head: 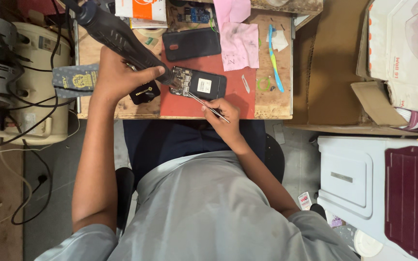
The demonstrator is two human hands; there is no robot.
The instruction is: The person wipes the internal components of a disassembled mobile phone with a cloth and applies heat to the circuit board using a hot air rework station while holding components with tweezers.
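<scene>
An opened phone (200, 84) lies on a red mat (238, 99) on the wooden bench (272, 104). The left hand (117, 75) is wrapped around a black hot-air tool (117, 35), nozzle at the phone's circuit board. The right hand (224, 115) pinches tweezers (204, 103) whose tips touch the board. A second phone (192, 43) lies just beyond.

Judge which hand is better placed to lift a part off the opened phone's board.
Probably the right hand: it holds metal tweezers whose tips sit at the opened phone. The left hand grips the black hot-air handpiece, aimed there.

White label (204, 85) on the opened phone (200, 83); orange-white box (141, 8) at the bench's back.
</scene>
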